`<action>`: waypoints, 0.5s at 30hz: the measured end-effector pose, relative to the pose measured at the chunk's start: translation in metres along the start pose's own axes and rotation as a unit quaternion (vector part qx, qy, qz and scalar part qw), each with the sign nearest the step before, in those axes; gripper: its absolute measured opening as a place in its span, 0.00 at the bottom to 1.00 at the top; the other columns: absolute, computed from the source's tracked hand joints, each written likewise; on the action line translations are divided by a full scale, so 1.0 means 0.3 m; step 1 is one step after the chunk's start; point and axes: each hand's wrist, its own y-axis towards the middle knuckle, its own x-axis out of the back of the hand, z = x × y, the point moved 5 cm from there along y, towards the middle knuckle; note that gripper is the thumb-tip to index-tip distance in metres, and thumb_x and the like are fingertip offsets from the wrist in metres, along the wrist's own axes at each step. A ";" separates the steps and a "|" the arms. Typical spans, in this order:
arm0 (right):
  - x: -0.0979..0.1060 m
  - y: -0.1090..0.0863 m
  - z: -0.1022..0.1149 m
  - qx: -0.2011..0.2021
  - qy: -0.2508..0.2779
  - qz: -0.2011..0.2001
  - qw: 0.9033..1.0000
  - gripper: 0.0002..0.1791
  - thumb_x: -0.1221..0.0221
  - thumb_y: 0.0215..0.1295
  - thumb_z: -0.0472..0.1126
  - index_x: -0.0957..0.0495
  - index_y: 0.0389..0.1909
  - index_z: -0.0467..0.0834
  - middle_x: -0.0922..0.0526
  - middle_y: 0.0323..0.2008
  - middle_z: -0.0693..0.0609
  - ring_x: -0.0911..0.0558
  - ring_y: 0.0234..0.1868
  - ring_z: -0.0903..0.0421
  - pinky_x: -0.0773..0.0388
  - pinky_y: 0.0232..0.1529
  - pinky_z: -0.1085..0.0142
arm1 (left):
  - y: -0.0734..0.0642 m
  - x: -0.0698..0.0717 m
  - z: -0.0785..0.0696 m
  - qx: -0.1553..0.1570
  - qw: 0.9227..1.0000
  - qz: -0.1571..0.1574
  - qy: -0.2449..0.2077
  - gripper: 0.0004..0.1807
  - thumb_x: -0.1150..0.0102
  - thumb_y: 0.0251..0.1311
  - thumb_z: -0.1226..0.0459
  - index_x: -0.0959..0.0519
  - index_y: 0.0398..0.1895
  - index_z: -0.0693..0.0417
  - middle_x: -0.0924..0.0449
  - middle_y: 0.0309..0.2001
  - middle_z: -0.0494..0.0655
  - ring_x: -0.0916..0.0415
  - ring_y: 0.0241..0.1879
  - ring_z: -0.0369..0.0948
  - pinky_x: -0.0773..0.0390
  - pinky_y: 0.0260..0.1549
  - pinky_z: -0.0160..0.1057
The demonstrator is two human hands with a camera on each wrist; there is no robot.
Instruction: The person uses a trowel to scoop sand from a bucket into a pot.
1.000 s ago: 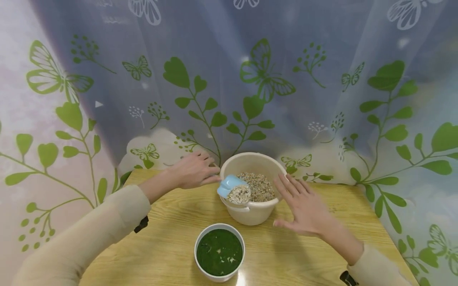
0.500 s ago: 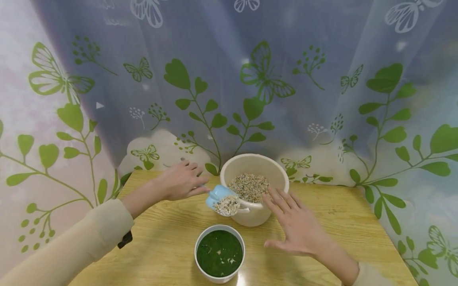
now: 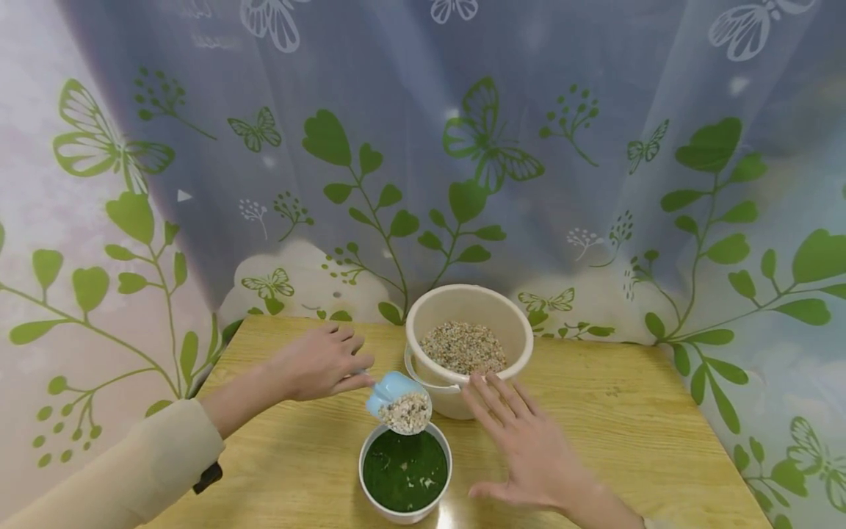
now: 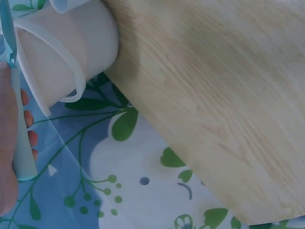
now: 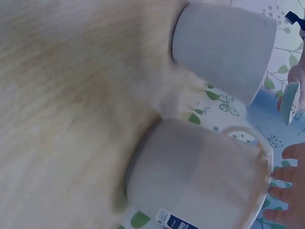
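Observation:
My left hand grips the pale handle of a light blue scoop. Pale, speckled grit, like small gravel, fills the scoop, which overlaps the far rim of a white pot of dark green liquid with light bits floating in it. Behind stands a cream bucket, part-filled with similar speckled grit; its handle hangs down at the front. My right hand is spread with straight fingers, the fingertips overlapping the bucket's front rim. In the left wrist view, fingers wrap around the scoop's handle.
The pot and bucket stand on a wood-grain table. A curtain printed with leaves and butterflies hangs along the table's back and sides. A label shows on the bucket's side.
My left hand has brought the loaded scoop from over the bucket's left rim toward me, to the pot's far rim. My right hand has drawn nearer and a little left, still spread.

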 end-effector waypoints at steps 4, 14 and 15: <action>-0.013 -0.008 0.038 0.008 -0.010 -0.006 1.000 0.66 0.74 0.60 0.91 0.42 0.83 0.45 0.44 0.84 0.43 0.39 0.84 0.41 0.68 0.86 0.52 | -0.022 -0.017 -0.017 -0.003 1.000 -0.011 0.010 0.19 0.54 0.80 0.42 0.20 0.42 0.41 0.20 0.36 0.40 0.23 0.39 0.41 0.20 0.44 0.44; -0.061 -0.016 0.105 0.006 0.008 0.027 1.000 0.71 0.48 0.49 0.90 0.46 0.84 0.46 0.46 0.85 0.44 0.39 0.84 0.43 0.79 0.85 0.54 | -0.066 -0.041 -0.045 -0.011 1.000 -0.016 0.016 0.19 0.55 0.79 0.40 0.21 0.42 0.38 0.22 0.35 0.38 0.27 0.36 0.39 0.25 0.39 0.41; -0.066 -0.014 0.109 0.005 0.011 0.030 0.999 0.71 0.48 0.49 0.90 0.46 0.85 0.47 0.46 0.85 0.44 0.39 0.84 0.44 0.81 0.84 0.55 | -0.068 -0.042 -0.048 -0.014 1.000 -0.017 0.018 0.19 0.55 0.79 0.40 0.21 0.42 0.38 0.22 0.35 0.38 0.27 0.35 0.39 0.25 0.39 0.41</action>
